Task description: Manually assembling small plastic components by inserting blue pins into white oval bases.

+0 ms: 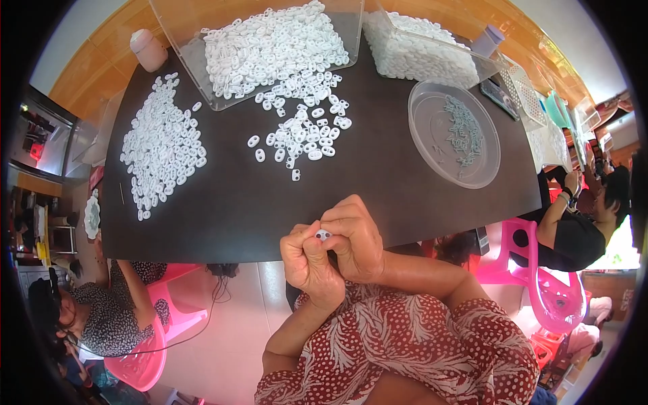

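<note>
Just in front of my body, at the table's near edge, both hands meet around one small white oval plastic piece with two dark holes (323, 235). My left hand (308, 263) pinches it from the left, fingers curled. From the right my right hand (356, 236) closes on the same piece with thumb and bent fingers. Most of the piece is hidden by the fingertips. Beyond the hands lies a loose group of similar white oval pieces (304, 135). A larger pile of them (162, 148) spreads over the table's left side.
A clear bin of white pieces (217, 102) stands at the back, with a second filled bin (422, 64) to its right. A round clear lid (423, 158) holds small grey-green parts (462, 131). A phone (499, 100) lies behind it. People sit at left and right.
</note>
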The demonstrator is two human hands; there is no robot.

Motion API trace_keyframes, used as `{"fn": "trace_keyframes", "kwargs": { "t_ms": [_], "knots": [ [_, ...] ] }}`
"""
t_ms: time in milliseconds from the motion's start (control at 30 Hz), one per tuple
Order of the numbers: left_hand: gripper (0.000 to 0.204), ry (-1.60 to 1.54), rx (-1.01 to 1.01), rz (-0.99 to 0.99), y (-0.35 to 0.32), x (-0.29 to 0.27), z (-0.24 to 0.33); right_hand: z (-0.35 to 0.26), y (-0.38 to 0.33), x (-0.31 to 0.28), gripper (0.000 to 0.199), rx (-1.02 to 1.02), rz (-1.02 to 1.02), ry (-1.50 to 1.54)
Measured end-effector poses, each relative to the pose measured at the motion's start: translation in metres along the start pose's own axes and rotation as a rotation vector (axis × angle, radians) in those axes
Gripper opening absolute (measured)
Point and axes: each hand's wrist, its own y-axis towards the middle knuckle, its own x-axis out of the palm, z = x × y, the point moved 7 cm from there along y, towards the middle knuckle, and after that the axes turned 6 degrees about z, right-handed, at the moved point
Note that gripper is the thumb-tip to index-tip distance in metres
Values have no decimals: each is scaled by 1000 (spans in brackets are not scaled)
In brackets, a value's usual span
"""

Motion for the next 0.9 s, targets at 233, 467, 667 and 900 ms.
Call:
{"fn": "trace_keyframes", "kwargs": {
  "t_ms": [233, 467, 667, 900],
  "knots": [
    [19, -94, -58, 5, 7, -1, -7, 8, 9, -4, 19, 71, 12, 9],
    [14, 817, 382, -279, 54, 10, 3, 44, 28, -50, 14, 351, 49, -63],
    [9, 1174, 617, -348, 78, 21, -18, 79, 120, -130, 12, 333, 197, -338],
    [9, 1107, 525, -469, 90, 33, -27, 151, 229, -217, 15, 148, 211, -795]
  ]
}}
